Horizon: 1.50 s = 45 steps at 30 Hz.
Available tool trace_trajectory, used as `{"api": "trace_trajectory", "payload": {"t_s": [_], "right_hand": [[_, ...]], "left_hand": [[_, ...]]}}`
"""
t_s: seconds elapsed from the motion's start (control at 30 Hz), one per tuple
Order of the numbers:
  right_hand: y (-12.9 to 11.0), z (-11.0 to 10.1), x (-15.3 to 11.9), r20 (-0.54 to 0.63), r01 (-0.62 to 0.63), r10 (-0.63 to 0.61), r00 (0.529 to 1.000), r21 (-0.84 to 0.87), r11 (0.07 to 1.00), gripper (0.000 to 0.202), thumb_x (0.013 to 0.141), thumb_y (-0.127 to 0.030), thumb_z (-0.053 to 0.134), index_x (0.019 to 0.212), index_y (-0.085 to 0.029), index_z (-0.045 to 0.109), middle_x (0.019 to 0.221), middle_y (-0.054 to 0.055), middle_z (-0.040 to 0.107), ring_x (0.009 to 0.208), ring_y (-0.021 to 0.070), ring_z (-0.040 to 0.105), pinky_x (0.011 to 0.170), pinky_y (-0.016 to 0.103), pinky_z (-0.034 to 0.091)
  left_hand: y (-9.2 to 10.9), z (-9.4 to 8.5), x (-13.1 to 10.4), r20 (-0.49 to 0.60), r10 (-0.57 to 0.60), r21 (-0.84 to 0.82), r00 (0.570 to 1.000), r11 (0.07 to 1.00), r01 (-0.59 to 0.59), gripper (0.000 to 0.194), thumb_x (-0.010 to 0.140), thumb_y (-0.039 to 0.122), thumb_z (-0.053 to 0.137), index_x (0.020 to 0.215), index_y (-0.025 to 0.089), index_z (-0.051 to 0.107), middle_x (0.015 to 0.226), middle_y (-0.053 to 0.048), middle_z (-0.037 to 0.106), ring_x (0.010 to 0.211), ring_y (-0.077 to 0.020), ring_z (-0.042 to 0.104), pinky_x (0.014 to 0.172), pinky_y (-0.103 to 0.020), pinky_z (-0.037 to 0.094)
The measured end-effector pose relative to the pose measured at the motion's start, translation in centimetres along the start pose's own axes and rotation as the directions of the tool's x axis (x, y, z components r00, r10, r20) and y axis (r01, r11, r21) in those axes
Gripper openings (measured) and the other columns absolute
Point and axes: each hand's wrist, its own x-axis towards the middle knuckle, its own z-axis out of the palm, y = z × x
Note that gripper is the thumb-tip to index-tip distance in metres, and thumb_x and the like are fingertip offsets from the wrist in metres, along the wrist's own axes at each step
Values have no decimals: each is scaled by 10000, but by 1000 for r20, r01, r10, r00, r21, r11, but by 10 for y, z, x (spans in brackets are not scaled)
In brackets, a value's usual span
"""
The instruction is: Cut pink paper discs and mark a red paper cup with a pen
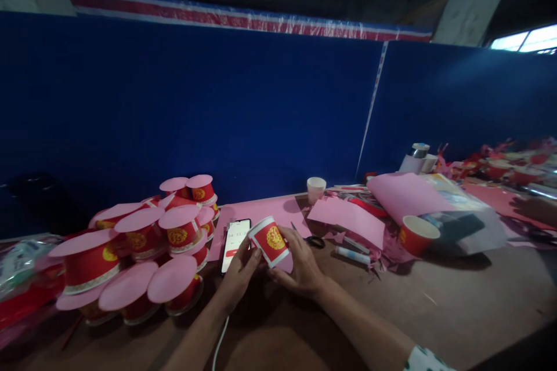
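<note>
A red paper cup [270,242] with a yellow round emblem is held tilted between my two hands, above the brown table. My left hand [240,278] has its fingers against the cup's left side and lower edge. My right hand [302,266] curves round the cup's right side, thumb below it. Under the cup, a piece of pink paper [285,263] shows near my right hand. Just behind my left hand lies a lit phone [235,237] with a white cable. Black-handled scissors [315,242] lie right of my right hand.
Stacked red cups with pink discs [138,232] fill the left side. Pink sheets [348,220], a glue tube [352,255], a white cup [316,188] and another red cup [418,235] stand or lie to the right. A blue partition [226,110] rises behind.
</note>
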Motion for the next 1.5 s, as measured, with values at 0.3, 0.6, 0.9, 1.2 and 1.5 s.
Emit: {"api": "trace_trajectory", "payload": {"t_s": [0.3,0.6,0.9,1.2,1.5], "right_hand": [[0,-1,-1,39,-37,35,999,60,997,659,674,-288,623,1252,-141,343,1205,148,508,1102,261,489,937,392,407],[-3,-9,2,176,-41,43,983,-13,999,592,725,-351,586,1258,-161,410,1176,109,560,1064,241,523,918,366,408],[7,-5,2,83,-111,112,990,-24,994,281,875,-268,432,1126,-172,516,918,56,646,779,152,596,746,286,471],[3,-27,21,251,-99,256,933,-506,857,255,928,-283,378,1111,-214,542,1032,48,639,960,139,585,829,232,443],[37,-110,20,240,-220,684,689,-830,512,300,872,-281,542,1120,-112,530,1114,103,559,938,204,583,789,383,497]], "left_hand": [[5,-17,3,72,553,881,830,355,-313,1041,626,487,691,1416,197,79,1457,-181,204,1336,-363,149,1042,-574,198],[8,-40,9,535,427,843,729,-224,-488,737,768,308,578,1402,241,207,1401,-111,380,1329,-318,219,1043,-511,246],[0,-31,7,157,602,915,783,210,-345,621,730,396,610,1263,189,367,1181,-149,526,1112,-300,491,890,-449,428],[-1,-35,10,-192,556,827,809,535,-171,529,742,463,560,1163,159,455,980,-95,579,884,-262,578,772,-415,469],[12,-19,5,54,265,661,963,713,-233,408,738,433,584,1033,154,541,983,-88,594,901,-241,579,813,-400,463]]}}
